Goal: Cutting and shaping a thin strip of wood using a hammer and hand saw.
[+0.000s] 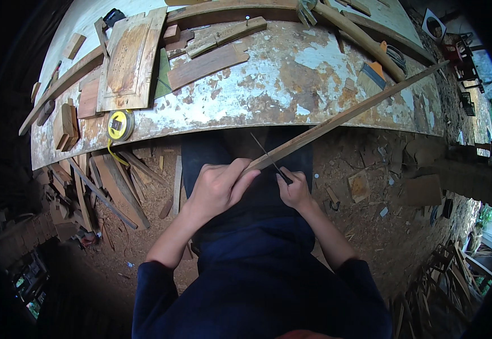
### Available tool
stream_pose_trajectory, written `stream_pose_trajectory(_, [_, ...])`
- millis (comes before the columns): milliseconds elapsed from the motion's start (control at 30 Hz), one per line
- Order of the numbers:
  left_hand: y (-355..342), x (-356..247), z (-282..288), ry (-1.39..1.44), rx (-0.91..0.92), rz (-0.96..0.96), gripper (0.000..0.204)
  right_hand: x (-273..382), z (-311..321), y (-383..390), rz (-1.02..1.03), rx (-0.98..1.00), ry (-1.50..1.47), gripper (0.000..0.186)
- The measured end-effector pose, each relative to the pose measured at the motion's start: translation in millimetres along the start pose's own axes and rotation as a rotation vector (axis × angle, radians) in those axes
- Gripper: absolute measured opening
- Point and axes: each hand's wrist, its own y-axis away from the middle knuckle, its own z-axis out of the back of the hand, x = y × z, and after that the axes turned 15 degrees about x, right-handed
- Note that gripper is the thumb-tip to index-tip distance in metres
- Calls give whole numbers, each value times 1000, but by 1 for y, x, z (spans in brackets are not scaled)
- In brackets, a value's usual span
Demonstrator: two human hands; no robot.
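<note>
My left hand [223, 189] is closed round the near end of a long, narrow wooden strip [336, 118], which slants up to the right across the edge of the worn, flaking workbench [212, 113]. My right hand [295, 192] grips the black handle of a thin metal tool [264, 148], either a file or a narrow blade, which crosses the strip just beside my left hand. A yellow tape measure [120, 125] sits at the bench's front edge on the left, its tape hanging down.
A carved wooden panel [127, 62], short boards [206, 66], a wooden mallet-like pole [359, 39] and an orange-handled scraper [373, 75] lie on the bench. Offcuts [110, 186] are piled below left, and sawdust and scraps cover the floor [353, 226]. Stacked strips stand at the lower right.
</note>
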Motion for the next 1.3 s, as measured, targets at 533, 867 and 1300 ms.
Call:
stream_pose_trajectory(533, [-1, -4, -5, 2, 53, 41, 11, 1, 0, -7, 21, -38, 15, 30])
stream_pose_trajectory(867, [-3, -1, -6, -2, -25, 24, 11, -4, -4, -9, 17, -83, -43, 29])
stream_pose_trajectory(1300, [-4, -6, 1, -92, -17, -48, 16, 9, -4, -17, -30, -37, -81, 31])
